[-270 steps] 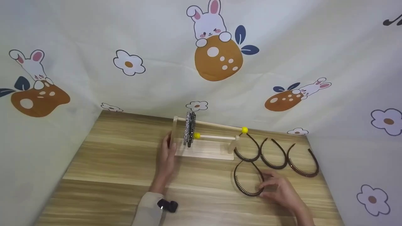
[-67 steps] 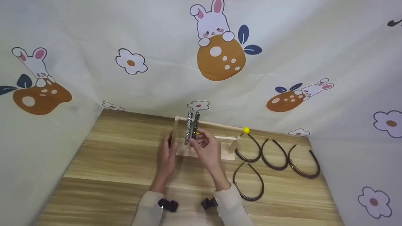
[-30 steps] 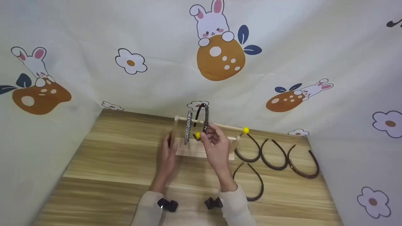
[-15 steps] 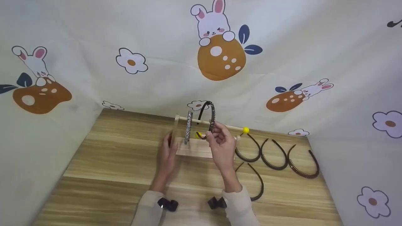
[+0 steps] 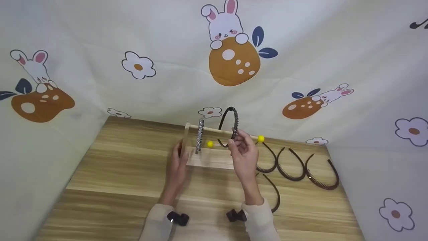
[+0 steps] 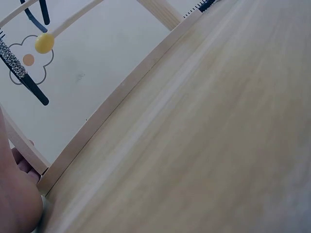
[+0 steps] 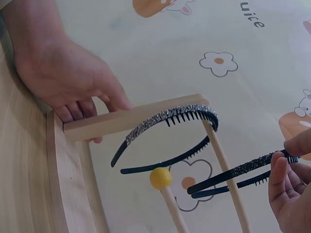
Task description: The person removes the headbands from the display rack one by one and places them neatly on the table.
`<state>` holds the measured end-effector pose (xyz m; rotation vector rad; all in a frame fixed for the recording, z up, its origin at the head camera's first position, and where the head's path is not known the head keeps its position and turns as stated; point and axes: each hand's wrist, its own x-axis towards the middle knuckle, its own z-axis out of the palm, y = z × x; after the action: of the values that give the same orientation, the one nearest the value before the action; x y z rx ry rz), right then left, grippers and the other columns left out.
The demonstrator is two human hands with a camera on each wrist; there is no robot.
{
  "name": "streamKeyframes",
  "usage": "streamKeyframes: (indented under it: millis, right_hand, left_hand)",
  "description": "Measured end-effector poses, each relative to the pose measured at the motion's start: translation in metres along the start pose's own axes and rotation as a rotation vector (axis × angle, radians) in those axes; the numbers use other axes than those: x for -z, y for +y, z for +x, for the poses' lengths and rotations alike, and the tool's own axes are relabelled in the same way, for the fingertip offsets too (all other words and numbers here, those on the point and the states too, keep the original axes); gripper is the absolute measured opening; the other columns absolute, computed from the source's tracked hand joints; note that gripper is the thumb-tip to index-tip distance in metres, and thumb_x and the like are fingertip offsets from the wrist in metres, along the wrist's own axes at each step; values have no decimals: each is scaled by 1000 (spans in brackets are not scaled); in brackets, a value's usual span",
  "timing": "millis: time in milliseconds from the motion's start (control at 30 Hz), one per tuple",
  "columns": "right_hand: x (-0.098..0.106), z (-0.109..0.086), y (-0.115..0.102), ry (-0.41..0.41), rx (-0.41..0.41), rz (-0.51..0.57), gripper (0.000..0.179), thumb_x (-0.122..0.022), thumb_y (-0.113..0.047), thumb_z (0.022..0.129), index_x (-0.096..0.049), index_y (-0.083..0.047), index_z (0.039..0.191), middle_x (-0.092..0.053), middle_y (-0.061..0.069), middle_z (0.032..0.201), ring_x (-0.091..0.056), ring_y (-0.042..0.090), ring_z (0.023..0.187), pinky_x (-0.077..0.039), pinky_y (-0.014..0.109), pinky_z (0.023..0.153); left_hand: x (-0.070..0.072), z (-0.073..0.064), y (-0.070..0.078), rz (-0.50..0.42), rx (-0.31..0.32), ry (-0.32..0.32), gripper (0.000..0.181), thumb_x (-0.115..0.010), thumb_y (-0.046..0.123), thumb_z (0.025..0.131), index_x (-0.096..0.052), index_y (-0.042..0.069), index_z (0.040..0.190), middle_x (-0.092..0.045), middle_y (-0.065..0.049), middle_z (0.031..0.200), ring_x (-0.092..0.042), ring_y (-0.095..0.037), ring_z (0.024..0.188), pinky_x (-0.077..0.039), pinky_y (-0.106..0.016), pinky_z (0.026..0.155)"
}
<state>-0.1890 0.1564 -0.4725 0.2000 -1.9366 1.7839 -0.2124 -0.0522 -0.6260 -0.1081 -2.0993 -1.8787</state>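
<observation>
In the head view my left hand (image 5: 179,167) grips the left upright (image 7: 107,121) of a wooden rack (image 5: 209,159), its fingers behind the post. A silver-glitter headband (image 5: 200,135) hangs on the rack's upper rod (image 5: 214,129), close to that upright. My right hand (image 5: 245,154) pinches a black headband with dark sparkles (image 5: 236,122) by its side, between thumb and fingers. The upper rod passes through this headband's loop, a little short of the yellow ball (image 5: 261,139) at the rod's end. The lower rod carries another yellow ball (image 7: 161,178).
Three dark toothed headbands lie in a row right of the rack, the outermost a brown headband (image 5: 322,185). Another dark headband (image 5: 277,194) lies nearer, partly hidden by my right arm. A patterned cloth wall (image 5: 167,93) stands close behind the rack.
My right hand left a headband on the table, took the dark sparkly headband beside the silver one, and has drawn it rightward along the upper rod. My left hand stays on the upright.
</observation>
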Motion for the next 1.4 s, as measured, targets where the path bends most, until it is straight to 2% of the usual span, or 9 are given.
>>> streamKeyframes:
  millis: [400,800,867,1033,1300,1400]
  right_hand:
    - [11,4,5,19,68,-74,37,-73,14,97,-66,16,133,-70,19,101,-66,12,85,-60,20,73]
    - [27,4,10,52,52,-84,34,-73,12,99,-68,14,132,-69,24,102,-66,12,86,-60,20,74]
    - [29,4,11,50,62,-79,34,-72,12,99,-68,15,132,-69,25,102,-66,12,86,-61,20,75]
    - [35,5,13,57,88,-74,34,-72,13,99,-67,16,133,-68,25,102,-66,10,86,-59,19,75]
    - [47,10,14,98,60,-78,36,-70,17,97,-67,16,133,-69,22,101,-66,10,86,-60,19,76]
    - [52,12,14,111,66,-82,37,-69,18,96,-66,16,133,-69,20,101,-66,10,86,-60,18,77]
  left_hand:
    - [-1,0,1,7,-9,4,57,-54,32,117,-44,8,168,-54,-22,163,-56,-43,143,-44,-67,121]
    - [1,-2,1,-15,20,-1,60,-54,35,117,-41,8,170,-51,-18,166,-54,-41,146,-41,-65,124]
    - [1,-2,0,-22,6,3,59,-54,32,117,-41,7,169,-51,-21,166,-54,-42,147,-41,-66,124]
    - [-1,0,-2,-30,-19,5,60,-54,26,115,-41,4,168,-53,-25,164,-55,-47,144,-43,-70,121]
    - [-1,1,-2,-16,11,-3,59,-54,32,116,-42,9,169,-52,-21,166,-55,-44,146,-44,-68,121]
    - [-1,1,-2,-17,14,-8,60,-54,32,117,-41,8,170,-50,-22,167,-54,-44,147,-43,-68,122]
